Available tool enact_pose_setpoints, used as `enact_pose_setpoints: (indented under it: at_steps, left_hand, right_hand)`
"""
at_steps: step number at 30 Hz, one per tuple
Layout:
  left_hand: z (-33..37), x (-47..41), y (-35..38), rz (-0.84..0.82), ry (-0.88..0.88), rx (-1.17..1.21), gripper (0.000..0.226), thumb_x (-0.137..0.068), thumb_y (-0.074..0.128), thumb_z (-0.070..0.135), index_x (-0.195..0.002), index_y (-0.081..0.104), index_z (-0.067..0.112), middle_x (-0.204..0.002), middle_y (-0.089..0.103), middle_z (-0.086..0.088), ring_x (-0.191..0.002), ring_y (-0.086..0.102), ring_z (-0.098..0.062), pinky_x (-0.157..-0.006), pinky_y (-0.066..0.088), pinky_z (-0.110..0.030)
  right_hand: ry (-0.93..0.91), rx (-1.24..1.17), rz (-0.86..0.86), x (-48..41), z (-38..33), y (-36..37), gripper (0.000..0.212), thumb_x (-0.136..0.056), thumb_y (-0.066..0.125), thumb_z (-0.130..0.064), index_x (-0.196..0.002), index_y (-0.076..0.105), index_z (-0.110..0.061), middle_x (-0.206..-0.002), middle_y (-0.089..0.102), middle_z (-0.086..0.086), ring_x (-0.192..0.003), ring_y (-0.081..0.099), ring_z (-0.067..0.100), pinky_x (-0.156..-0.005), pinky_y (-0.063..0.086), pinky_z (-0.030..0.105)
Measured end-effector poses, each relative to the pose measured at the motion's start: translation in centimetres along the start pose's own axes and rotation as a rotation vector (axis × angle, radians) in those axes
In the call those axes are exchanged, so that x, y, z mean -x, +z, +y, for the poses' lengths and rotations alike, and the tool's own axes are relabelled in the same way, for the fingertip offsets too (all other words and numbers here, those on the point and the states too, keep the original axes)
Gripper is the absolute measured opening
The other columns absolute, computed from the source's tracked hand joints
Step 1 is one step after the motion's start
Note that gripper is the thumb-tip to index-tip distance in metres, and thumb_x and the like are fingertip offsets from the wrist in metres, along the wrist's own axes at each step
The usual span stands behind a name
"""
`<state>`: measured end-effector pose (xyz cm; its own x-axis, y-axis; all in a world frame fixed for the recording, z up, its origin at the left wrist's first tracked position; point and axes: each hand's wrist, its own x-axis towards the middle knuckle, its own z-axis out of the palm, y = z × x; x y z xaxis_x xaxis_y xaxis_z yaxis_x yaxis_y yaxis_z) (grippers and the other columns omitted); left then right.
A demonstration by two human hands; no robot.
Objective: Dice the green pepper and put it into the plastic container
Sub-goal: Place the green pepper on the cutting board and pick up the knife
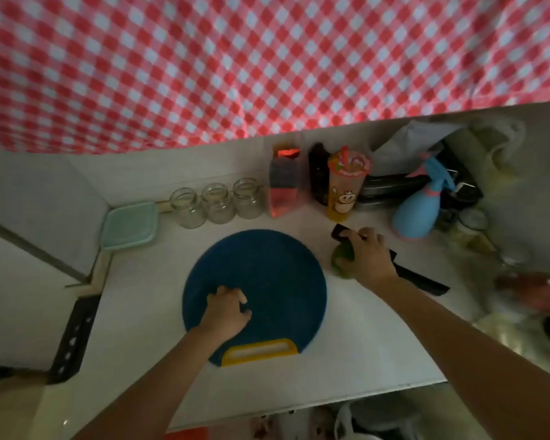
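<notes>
Head view: the pepper [340, 260] sits on the white counter [346, 344] just off the blue round board [267, 265], at its 2 o'clock. It is small, green and glossy, blurred and half hidden under the right hand [370, 257], whose fingers curl over it in a grip. A long black object [423, 279] lies beneath that hand. The left hand [227, 309] rests on the board at 7 o'clock, fingers curled, holding nothing. The teal-lidded container [129, 225] stands at the board's 10 o'clock, well apart from the pepper.

three glass jars [216, 203] in row, cartoon cup [346, 188], blue spray bottle [416, 214], checked cloth [235, 58] behind.
</notes>
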<state>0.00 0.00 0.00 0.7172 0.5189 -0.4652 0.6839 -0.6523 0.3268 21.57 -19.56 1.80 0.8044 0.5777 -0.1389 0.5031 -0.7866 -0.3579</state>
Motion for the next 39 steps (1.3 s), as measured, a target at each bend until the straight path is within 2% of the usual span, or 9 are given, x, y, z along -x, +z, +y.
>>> enact_pose_setpoints:
  at_steps: [3, 9, 16, 21, 26, 29, 31, 34, 39]
  left_hand:
    - [0.5, -0.6, -0.1, -0.017, 0.01, -0.044, 0.03, -0.091, 0.054, 0.035, -0.116, 0.052, 0.02, -0.129, 0.036, -0.006, -0.116, 0.036, -0.026, -0.097, 0.036, -0.032]
    - [2.6, -1.8, -0.6, -0.077, 0.065, -0.02, 0.047, -0.086, 0.061, 0.039, -0.126, 0.045, 0.02, -0.133, 0.036, -0.006, -0.12, 0.038, -0.024, -0.098, 0.038, -0.033]
    - [7.9, -1.9, -0.9, -0.122, 0.466, 0.309, 0.1, -0.069, 0.079, 0.039, -0.146, 0.015, 0.031, -0.144, 0.028, 0.005, -0.125, 0.039, -0.01, -0.105, 0.037, -0.031]
    - [9.2, -2.7, -0.4, -0.008, 0.542, 0.351, 0.091, -0.065, 0.083, 0.028, -0.137, 0.028, 0.025, -0.131, 0.045, 0.003, -0.116, 0.047, -0.01, -0.098, 0.043, -0.028]
    - [9.0, -3.5, 0.2, 0.039, 0.523, 0.284, 0.087, -0.063, 0.085, 0.026, -0.131, 0.032, 0.018, -0.128, 0.043, 0.001, -0.108, 0.043, -0.006, -0.091, 0.036, -0.019]
    - [8.3, -3.9, 0.2, 0.058, 0.503, 0.261, 0.088, -0.064, 0.085, 0.026, -0.133, 0.031, 0.017, -0.132, 0.039, 0.0, -0.113, 0.043, -0.009, -0.091, 0.034, -0.017]
    - [7.7, -4.0, 0.3, 0.034, 0.491, 0.238, 0.091, -0.066, 0.083, 0.028, -0.138, 0.027, 0.024, -0.133, 0.037, 0.0, -0.115, 0.046, -0.014, -0.09, 0.037, -0.019]
    - [6.9, -3.8, 0.2, 0.019, 0.471, 0.16, 0.09, -0.071, 0.079, 0.03, -0.141, 0.023, 0.04, -0.128, 0.037, 0.0, -0.11, 0.051, -0.016, -0.086, 0.041, -0.022]
    - [6.2, -3.7, 0.3, 0.099, 0.413, 0.147, 0.088, -0.064, 0.084, 0.025, -0.133, 0.03, 0.021, -0.132, 0.035, -0.004, -0.116, 0.046, -0.018, -0.092, 0.039, -0.022]
  right_hand:
    - [0.087, -0.133, -0.131, 0.3, 1.1, 0.8, 0.07, -0.083, 0.069, -0.035, -0.142, 0.031, -0.033, -0.147, 0.018, 0.009, -0.129, 0.036, 0.036, -0.107, 0.04, 0.046]
    - [0.164, -0.34, -0.086, 0.6, 1.2, 1.1, 0.071, -0.076, 0.078, -0.025, -0.133, 0.037, -0.028, -0.134, 0.031, 0.009, -0.117, 0.045, 0.029, -0.099, 0.045, 0.037]
    - [0.082, -0.935, -0.295, 3.5, -1.7, 0.4, 0.051, -0.078, 0.076, -0.021, -0.121, 0.049, -0.029, -0.116, 0.049, 0.007, -0.105, 0.054, 0.018, -0.083, 0.056, 0.029]
    - [0.072, -1.193, -0.311, 4.5, -2.6, 0.5, 0.05, -0.082, 0.073, -0.016, -0.125, 0.051, -0.026, -0.122, 0.05, 0.007, -0.112, 0.055, 0.019, -0.083, 0.055, 0.023]
    - [0.116, -0.688, -0.065, 3.9, 0.7, 1.9, 0.044, -0.089, 0.061, -0.04, -0.13, 0.051, -0.027, -0.13, 0.051, 0.0, -0.119, 0.049, 0.015, -0.094, 0.037, 0.02]
    - [0.214, -0.263, 0.137, 3.4, 4.2, 2.3, 0.042, -0.095, 0.051, -0.017, -0.137, 0.046, -0.02, -0.134, 0.051, 0.008, -0.123, 0.045, 0.025, -0.098, 0.039, 0.03]
    - [0.321, -0.015, 0.102, 3.2, 6.1, 2.3, 0.058, -0.089, 0.046, -0.001, -0.144, 0.036, -0.018, -0.135, 0.048, 0.013, -0.123, 0.041, 0.03, -0.101, 0.039, 0.035]
    - [0.343, 0.161, 0.017, 2.9, 7.5, 2.1, 0.066, -0.091, 0.045, -0.004, -0.15, 0.02, -0.019, -0.136, 0.043, 0.016, -0.123, 0.041, 0.034, -0.105, 0.035, 0.039]
    - [0.242, 0.342, -0.04, 1.7, 7.2, 1.7, 0.065, -0.092, 0.048, -0.004, -0.149, 0.019, -0.015, -0.125, 0.05, 0.015, -0.111, 0.053, 0.031, -0.093, 0.044, 0.036]
